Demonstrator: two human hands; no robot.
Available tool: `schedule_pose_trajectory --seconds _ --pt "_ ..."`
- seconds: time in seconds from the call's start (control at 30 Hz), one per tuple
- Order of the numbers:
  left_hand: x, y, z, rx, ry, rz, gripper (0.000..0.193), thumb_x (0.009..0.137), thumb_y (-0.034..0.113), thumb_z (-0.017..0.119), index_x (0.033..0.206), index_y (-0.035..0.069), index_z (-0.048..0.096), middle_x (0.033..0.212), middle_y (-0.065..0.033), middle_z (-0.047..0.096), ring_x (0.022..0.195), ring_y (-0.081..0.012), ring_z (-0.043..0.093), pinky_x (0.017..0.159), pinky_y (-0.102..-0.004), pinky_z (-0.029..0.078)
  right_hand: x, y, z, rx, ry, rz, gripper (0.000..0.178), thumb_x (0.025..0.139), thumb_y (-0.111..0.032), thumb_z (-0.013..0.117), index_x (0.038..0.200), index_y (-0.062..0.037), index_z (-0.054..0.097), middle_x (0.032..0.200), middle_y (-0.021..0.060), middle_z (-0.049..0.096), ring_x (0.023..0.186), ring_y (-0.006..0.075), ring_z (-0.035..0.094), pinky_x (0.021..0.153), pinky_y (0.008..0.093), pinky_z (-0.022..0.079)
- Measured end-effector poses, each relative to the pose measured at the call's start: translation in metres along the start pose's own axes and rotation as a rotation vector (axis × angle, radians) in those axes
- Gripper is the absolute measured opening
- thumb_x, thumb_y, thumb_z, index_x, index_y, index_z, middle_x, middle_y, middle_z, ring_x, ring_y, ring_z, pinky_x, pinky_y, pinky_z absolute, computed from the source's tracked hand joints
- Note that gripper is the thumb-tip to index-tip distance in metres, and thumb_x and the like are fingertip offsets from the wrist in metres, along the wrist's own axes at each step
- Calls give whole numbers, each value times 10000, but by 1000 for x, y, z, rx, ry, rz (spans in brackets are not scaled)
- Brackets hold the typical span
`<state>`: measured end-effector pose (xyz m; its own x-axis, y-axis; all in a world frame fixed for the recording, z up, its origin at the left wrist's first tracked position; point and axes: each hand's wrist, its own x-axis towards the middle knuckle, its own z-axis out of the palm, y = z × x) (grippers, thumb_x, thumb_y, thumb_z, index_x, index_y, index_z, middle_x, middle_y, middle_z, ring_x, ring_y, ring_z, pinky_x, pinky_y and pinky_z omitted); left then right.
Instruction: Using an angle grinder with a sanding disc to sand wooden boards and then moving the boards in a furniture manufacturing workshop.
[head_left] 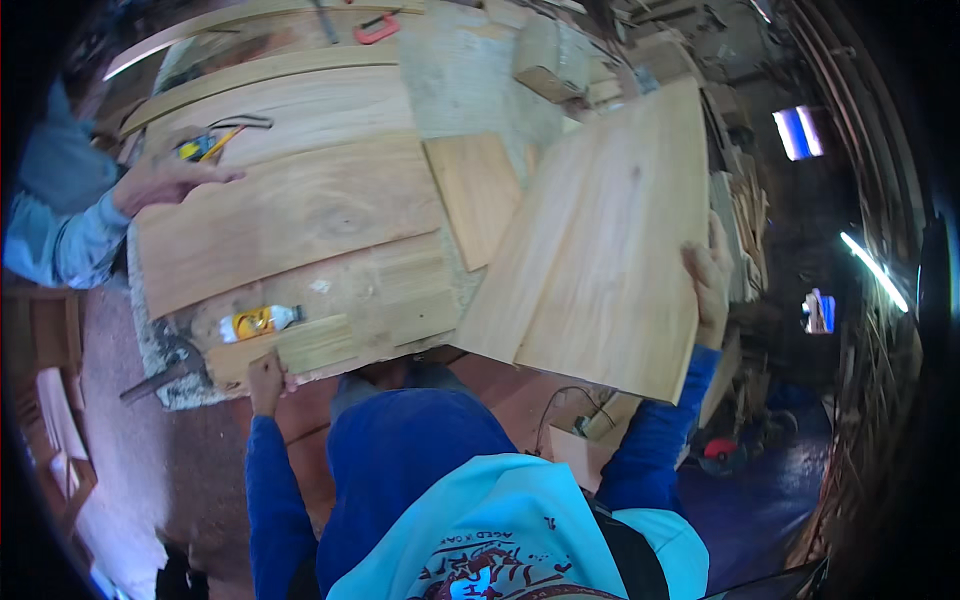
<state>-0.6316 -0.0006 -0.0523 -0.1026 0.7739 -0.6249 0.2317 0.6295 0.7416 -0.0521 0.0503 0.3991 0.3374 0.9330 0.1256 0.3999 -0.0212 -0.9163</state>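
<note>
While the right hand (708, 270) clasps the right edge of a tilted wooden panel (600, 240) at the counter's right side and the left hand (266, 378) curls, hold unclear, at the near edge of the counter (440, 90), the panel looks stiff, heavyish, best gripped by opposite edges.

The tabletop (440, 85) has a pale, worn surface. Beyond its left edge spreads a greyish-brown floor (185, 480), with brown wooden furniture (50, 330) farther out. Past the right edge the room is dark, with upright wood strips (748, 240) and long timbers (870, 140) at the far side. A slanting white tube light (875, 272) glows there; two bright blue-and-white patches (797, 133) may be windows or openings.
</note>
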Motion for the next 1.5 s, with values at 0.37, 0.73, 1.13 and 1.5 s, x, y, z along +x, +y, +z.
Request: schedule_pose_trajectory --seconds 0.37,0.73,1.13,1.5 --pt "14 -31 22 164 73 4 556 1019 444 486 743 7 692 598 -111 674 505 -213 667 477 -354 511 -11 2 -29 -427 9 -226 698 937 -100 568 1546 51 262 1531 195 408 1327 245 489 1106 335 383" --pt "-21 33 9 -5 28 -161 522 1032 430 493 789 -4 651 631 -112 696 499 -174 681 411 -278 488 -12 -1 1 98 -21 -28 666 971 -155 530 1555 25 267 1515 192 434 1322 242 505 1104 345 409" --pt "-17 31 4 -4 26 -215 504 1029 437 501 772 26 638 633 -112 696 489 -174 679 395 -273 482 -9 -3 10 61 79 -43 707 923 -157 581 1544 28 297 1493 232 440 1338 264 477 1136 347 343" --pt "-20 44 7 18 4 -233 515 1022 425 493 787 -1 661 641 -109 701 525 -180 696 441 -288 513 -12 1 -10 7 20 31 723 957 -203 544 1573 -7 221 1514 203 419 1320 263 491 1115 357 389"
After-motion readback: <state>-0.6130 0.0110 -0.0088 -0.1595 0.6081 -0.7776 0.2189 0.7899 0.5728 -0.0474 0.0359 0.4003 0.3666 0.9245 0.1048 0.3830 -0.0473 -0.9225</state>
